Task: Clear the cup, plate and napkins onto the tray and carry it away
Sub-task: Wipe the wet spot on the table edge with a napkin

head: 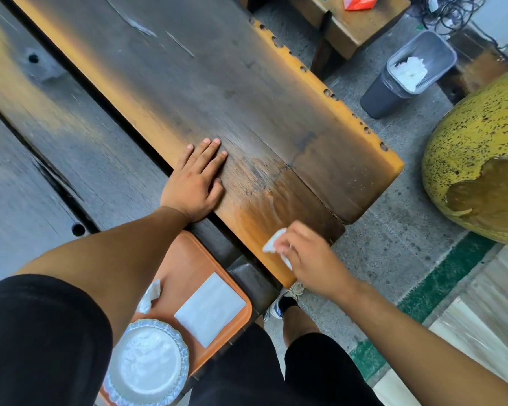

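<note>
The counter [247,92], a long dark wooden slab with an orange edge, runs away from both hands; a wet, streaked patch lies on it between them. To the right of the right hand, across the floor, stands a big yellow speckled stool [478,159]. Well beyond that hand a grey bin [405,74] holds white paper.

Below the left hand, under its forearm, sits the orange tray [194,259] on a lower dark ledge. On the tray, nearest the person, is the plate [147,364], white with a blue patterned rim. Beside it, toward the right hand, a flat napkin [210,309] lies squared off. A crumpled napkin [151,295] sits just under the left forearm, between the plate and the tray's far end. No cup shows.

The left hand [195,183] lies flat on the counter, fingers straight and close together, palm down near the slab's inner edge. The right hand [302,253] hovers at the counter's near corner, its fingers curled round a small white tissue [272,244] that pokes out toward the left hand; the hand is motion-blurred. Below it a shoe [279,303] shows on the floor.
</note>
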A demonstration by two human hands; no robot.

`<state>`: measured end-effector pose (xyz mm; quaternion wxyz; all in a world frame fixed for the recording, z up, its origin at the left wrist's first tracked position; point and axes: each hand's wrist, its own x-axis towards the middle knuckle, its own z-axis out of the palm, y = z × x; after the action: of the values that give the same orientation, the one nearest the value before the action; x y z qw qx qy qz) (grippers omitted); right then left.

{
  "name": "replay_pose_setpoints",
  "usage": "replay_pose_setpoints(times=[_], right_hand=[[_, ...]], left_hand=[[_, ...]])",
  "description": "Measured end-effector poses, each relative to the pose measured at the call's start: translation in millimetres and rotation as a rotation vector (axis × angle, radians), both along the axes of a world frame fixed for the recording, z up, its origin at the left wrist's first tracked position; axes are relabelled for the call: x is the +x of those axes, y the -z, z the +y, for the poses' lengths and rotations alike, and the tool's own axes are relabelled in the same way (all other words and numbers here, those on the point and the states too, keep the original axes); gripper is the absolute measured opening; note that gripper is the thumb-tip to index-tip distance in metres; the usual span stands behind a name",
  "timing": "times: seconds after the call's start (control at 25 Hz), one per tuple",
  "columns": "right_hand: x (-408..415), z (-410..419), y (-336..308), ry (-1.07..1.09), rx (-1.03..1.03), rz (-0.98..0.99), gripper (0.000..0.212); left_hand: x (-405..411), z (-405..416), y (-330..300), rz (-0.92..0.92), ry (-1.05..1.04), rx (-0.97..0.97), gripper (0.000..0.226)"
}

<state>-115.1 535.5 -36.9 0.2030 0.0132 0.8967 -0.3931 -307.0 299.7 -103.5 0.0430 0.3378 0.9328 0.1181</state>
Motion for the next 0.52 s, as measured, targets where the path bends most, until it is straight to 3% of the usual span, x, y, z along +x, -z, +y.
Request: replay_pose_setpoints(times=[0.12, 0.24, 0.36, 0.52], right_hand=[[-69, 2, 7, 0.224, 0.103, 0.128, 0.014], [-125, -3, 19, 0.298, 0.153, 0.156, 0.013], [-138, -13, 30, 0.191, 0.184, 0.126, 0.011], [-85, -10, 26, -0.098, 0.092, 0.064, 0.010]], left_hand=[[1, 0, -1, 0.001, 0.000, 0.006, 0.063], [0, -1, 1, 0.000, 0.003, 0.001, 0.062], [0, -1, 2, 0.005, 0.004, 0.002, 0.061], [-1, -1, 2, 0.001, 0.008, 0.006, 0.061]])
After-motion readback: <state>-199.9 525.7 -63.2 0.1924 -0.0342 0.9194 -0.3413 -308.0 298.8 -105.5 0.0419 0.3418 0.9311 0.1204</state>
